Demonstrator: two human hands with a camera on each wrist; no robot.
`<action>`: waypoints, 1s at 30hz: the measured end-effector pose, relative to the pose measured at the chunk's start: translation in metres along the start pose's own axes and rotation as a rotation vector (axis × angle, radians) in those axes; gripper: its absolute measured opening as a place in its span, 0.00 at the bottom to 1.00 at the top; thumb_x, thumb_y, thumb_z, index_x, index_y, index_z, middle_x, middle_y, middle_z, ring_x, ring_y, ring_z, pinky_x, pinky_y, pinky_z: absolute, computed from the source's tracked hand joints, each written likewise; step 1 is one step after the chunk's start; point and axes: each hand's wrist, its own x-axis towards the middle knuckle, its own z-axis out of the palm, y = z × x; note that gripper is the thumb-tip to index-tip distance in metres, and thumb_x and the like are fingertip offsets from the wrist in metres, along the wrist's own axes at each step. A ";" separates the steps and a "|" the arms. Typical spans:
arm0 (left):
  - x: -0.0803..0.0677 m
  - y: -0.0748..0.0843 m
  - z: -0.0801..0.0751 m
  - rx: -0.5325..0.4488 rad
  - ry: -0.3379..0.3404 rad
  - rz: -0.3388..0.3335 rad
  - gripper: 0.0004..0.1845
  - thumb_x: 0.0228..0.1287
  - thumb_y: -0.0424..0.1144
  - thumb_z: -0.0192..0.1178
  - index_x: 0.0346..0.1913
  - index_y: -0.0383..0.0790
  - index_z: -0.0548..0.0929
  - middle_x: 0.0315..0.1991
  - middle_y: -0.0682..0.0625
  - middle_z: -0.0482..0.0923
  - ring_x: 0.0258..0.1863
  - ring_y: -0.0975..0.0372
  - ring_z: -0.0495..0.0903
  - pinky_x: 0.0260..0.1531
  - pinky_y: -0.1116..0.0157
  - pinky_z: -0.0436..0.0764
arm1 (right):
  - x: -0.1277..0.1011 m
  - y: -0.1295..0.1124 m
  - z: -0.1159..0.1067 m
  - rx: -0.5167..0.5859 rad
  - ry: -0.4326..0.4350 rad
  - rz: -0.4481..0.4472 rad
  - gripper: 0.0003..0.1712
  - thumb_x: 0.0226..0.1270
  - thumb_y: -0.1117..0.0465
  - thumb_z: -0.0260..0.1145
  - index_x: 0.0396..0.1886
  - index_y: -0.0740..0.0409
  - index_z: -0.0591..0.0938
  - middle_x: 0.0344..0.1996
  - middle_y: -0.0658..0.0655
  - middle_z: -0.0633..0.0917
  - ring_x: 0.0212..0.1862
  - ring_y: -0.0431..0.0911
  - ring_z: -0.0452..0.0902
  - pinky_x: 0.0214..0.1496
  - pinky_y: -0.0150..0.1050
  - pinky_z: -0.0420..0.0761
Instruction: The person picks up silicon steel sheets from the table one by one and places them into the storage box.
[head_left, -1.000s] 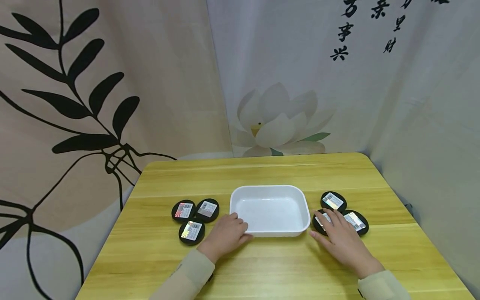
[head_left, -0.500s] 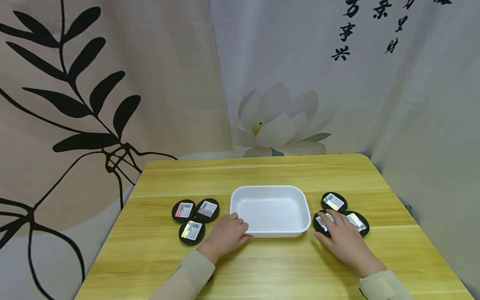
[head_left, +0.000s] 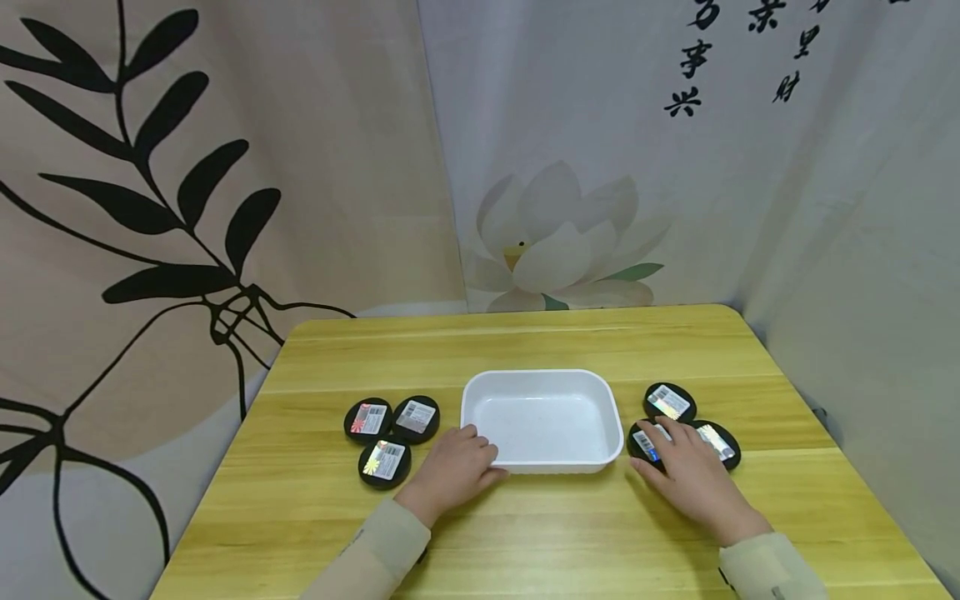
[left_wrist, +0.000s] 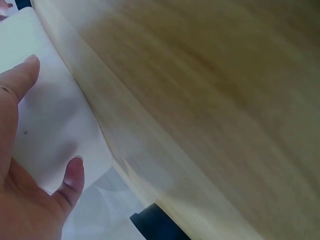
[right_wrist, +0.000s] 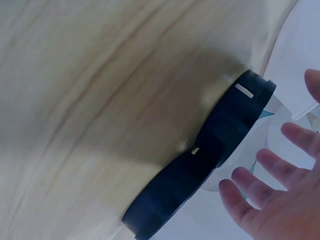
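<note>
While right hand (head_left: 693,475) is lying flat, fingers spread over black disc (head_left: 645,442), covering most of its label, left hand (head_left: 453,468) is resting loosely curled, gripping nothing, against white tray (head_left: 542,379) corner. Wrist views blurring detail.

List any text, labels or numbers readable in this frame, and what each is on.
"兴": black brush character on the grey curtain; the characters above it are cut off at the frame edge.
Stickers on the six black discs, e.g. and: barcodes and print too small to read.
White tray: no text.
</note>
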 end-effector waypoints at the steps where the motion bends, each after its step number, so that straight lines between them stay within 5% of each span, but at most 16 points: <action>1: 0.000 0.000 0.000 -0.001 -0.001 -0.001 0.21 0.69 0.62 0.58 0.25 0.52 0.78 0.28 0.60 0.81 0.32 0.63 0.71 0.38 0.64 0.75 | 0.001 0.000 0.000 -0.001 0.000 -0.001 0.35 0.71 0.42 0.65 0.70 0.55 0.74 0.68 0.70 0.72 0.68 0.70 0.66 0.64 0.72 0.67; 30: 0.001 -0.001 0.001 0.011 0.024 0.013 0.21 0.69 0.62 0.58 0.25 0.53 0.77 0.28 0.60 0.81 0.31 0.64 0.71 0.35 0.65 0.74 | 0.014 0.010 0.011 -0.019 -0.033 0.024 0.36 0.69 0.39 0.65 0.69 0.52 0.75 0.66 0.67 0.74 0.65 0.68 0.68 0.58 0.71 0.68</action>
